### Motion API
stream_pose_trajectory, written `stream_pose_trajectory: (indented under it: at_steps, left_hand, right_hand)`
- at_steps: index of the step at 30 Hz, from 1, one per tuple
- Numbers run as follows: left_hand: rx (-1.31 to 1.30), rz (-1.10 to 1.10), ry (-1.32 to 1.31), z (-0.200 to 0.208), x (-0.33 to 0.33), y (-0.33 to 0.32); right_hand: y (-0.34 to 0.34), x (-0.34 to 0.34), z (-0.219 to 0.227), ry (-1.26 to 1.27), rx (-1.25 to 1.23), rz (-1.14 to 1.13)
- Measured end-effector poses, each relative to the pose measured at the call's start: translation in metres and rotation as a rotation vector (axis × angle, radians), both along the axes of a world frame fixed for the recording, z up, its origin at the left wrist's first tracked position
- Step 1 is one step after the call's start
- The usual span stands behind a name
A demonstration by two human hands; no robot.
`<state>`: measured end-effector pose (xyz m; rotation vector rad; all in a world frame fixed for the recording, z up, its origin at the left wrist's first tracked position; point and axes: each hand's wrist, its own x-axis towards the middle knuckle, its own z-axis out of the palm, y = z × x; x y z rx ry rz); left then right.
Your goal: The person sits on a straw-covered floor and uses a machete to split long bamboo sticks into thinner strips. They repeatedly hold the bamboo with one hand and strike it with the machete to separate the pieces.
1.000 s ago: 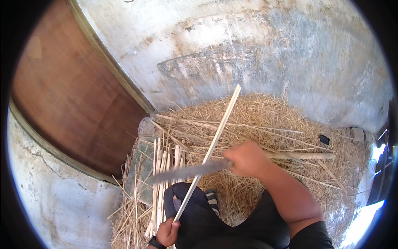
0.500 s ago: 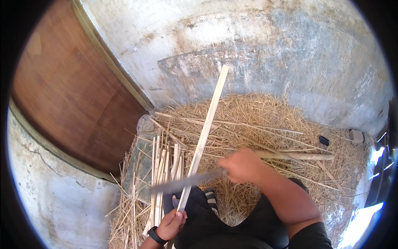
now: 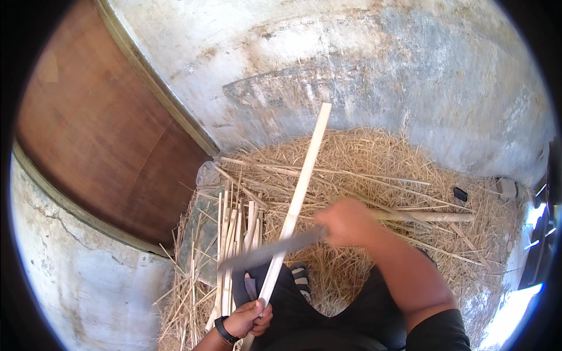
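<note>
My left hand [image 3: 252, 319], with a black band on its wrist, is closed round the lower end of a long pale strip of split bamboo or wood [image 3: 305, 169]. The strip slants up and away to the right, its far end in the air before the wall. In my right hand [image 3: 345, 222] is the handle of a long, dark machete [image 3: 266, 253], mostly hidden by the fingers. Its blade points left and lies across the lower part of the strip, a little above my left hand. Whether the edge bites into the strip I cannot tell.
Several pale strips [image 3: 225, 257] lie bundled left of my legs. Straw [image 3: 357, 149] covers the ground, with long poles [image 3: 421, 216] across it. A small black object [image 3: 461, 193] and a block [image 3: 506, 187] are at the right. A stained wall [image 3: 374, 70] and brown door [image 3: 111, 128] stand beyond.
The strip's far end has come down slightly and to the right. My left hand has shifted a little right and down. The machete still crosses the strip, its blade now less blurred.
</note>
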<state>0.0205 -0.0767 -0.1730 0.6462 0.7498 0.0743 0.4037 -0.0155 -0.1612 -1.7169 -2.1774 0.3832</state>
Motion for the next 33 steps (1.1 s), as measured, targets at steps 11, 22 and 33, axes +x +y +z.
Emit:
stream_pose_trajectory:
  at_steps: [11, 22, 33]
  left_hand:
    - [0.309, 0.080, 0.126, 0.008, -0.006, -0.010]
    - [1.591, -0.018, 0.858, 0.023, 0.000, -0.009]
    - [1.733, 0.063, 1.060, 0.025, -0.003, -0.008]
  right_hand:
    - [-0.012, 0.000, 0.028, -0.158, -0.055, 0.118]
    - [-0.014, 0.025, 0.017, 0.091, 0.040, -0.105]
    - [0.005, 0.066, 0.008, 0.231, -0.085, -0.248]
